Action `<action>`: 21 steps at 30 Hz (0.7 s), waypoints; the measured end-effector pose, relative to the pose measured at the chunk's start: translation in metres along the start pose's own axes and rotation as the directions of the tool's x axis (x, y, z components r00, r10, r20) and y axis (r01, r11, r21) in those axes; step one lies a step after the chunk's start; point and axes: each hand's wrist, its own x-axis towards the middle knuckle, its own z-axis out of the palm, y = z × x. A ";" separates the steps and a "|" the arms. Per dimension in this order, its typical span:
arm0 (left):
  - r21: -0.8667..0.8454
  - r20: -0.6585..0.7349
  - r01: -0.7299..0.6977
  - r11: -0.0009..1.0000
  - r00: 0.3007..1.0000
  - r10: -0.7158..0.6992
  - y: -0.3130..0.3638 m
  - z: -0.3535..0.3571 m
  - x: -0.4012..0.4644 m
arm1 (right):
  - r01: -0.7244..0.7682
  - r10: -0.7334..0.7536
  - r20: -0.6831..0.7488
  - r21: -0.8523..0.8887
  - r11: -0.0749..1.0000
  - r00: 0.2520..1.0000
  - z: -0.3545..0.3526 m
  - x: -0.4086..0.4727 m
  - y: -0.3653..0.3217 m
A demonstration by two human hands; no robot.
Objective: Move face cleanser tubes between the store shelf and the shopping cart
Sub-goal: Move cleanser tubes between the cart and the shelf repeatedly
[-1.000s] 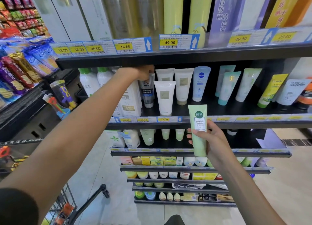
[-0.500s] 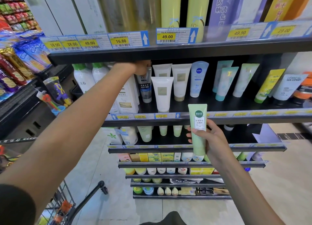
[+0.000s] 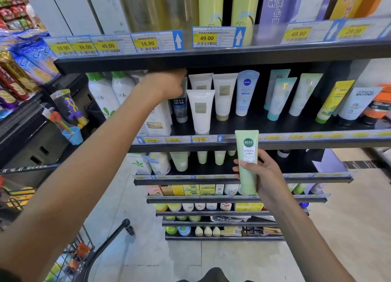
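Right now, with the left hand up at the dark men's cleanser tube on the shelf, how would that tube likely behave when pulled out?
The dark tube stands cap-down, tall and narrow, so it probably tips easily. Its body looks like soft plastic, so it likely gives a little under the left hand. White tubes stand close beside it, so a sideways pull may knock one over.

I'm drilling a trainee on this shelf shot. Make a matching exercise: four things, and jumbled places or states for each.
Things:
1. green tube
2. dark tube
3. Nivea tube
4. cart

Places:
A. bottom left corner
B. held in right hand
C. standing on shelf, untouched
D. under left hand

Pairs: 1-B, 2-D, 3-C, 4-A
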 end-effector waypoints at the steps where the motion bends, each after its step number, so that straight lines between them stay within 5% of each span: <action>1: 0.016 -0.030 -0.011 1.000 0.999 0.011 0.002 0.000 -0.010 | -0.002 0.002 0.002 0.001 1.000 1.000 -0.001 -0.001 0.001; 14: -0.140 -0.438 -0.121 0.983 0.898 0.048 0.026 0.059 -0.150 | -0.077 0.077 0.075 -0.003 0.997 0.994 -0.016 -0.016 0.003; 21: -0.215 -0.334 -0.036 0.976 0.942 -0.039 0.056 0.127 -0.198 | -0.135 0.136 0.098 -0.025 0.991 0.986 -0.020 -0.018 0.019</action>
